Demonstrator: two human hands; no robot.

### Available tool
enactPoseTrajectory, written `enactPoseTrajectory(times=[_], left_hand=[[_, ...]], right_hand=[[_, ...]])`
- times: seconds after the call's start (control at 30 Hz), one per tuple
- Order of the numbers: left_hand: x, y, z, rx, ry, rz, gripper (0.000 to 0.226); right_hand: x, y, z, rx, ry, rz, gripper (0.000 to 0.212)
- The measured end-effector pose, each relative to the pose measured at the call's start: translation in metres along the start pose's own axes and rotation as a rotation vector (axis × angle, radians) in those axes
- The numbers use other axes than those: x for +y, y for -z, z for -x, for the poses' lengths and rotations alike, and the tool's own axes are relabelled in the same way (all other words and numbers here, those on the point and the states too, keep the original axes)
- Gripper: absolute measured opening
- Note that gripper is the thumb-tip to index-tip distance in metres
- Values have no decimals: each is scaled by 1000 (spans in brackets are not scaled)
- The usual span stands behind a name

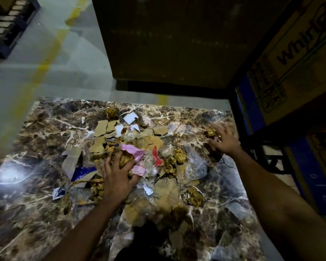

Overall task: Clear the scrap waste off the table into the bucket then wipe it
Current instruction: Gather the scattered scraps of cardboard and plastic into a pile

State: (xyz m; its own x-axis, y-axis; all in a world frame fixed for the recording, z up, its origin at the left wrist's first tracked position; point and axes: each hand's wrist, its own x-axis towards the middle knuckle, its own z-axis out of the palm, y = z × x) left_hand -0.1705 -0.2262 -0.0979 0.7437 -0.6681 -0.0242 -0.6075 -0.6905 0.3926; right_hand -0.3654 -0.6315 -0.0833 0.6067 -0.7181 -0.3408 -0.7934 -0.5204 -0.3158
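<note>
Littering marble table point(45, 129): crumpled scrap waste point(152, 147)

Marbled table point(45, 132) under scattered scrap waste point(149, 147) of cardboard, plastic, paper.

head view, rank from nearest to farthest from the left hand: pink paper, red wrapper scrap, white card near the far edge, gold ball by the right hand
1. Pink paper, at the left hand's fingertips.
2. Red wrapper scrap, just right of it.
3. White card, toward the far edge.
4. Gold ball, far right, under the right hand.
</note>
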Motion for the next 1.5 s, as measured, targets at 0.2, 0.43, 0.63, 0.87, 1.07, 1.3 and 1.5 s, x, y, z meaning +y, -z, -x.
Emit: enactPoseTrajectory(times=[0.2, 0.43, 0.63, 0.87, 1.07, 1.3, 1.5], left_hand=[[2, 1, 0, -10, 28, 24, 60], [6, 4, 1, -13, 46, 33, 59], [9, 6, 2, 3, 37, 47, 58], [9, 9, 1, -151, 89, -31, 54], [9, 7, 3, -192, 72, -82, 71], [-13, 9, 7, -146, -112, 23, 80], [-25, 33, 8, -245, -27, 627, 73]], right_hand=[[-54, -26, 15, -67, 125, -6, 87], [-116, -92, 83, -4, 136, -271, 49], [-171, -98, 119, 47, -30, -960, 40], [-220, -103, 138, 195, 89, -1009, 25], [-252, -115, 156, 330, 243, -600, 46], [-292, -133, 175, 358, 293, 97, 50], [-291, -143, 173, 354, 285, 224, 52]])
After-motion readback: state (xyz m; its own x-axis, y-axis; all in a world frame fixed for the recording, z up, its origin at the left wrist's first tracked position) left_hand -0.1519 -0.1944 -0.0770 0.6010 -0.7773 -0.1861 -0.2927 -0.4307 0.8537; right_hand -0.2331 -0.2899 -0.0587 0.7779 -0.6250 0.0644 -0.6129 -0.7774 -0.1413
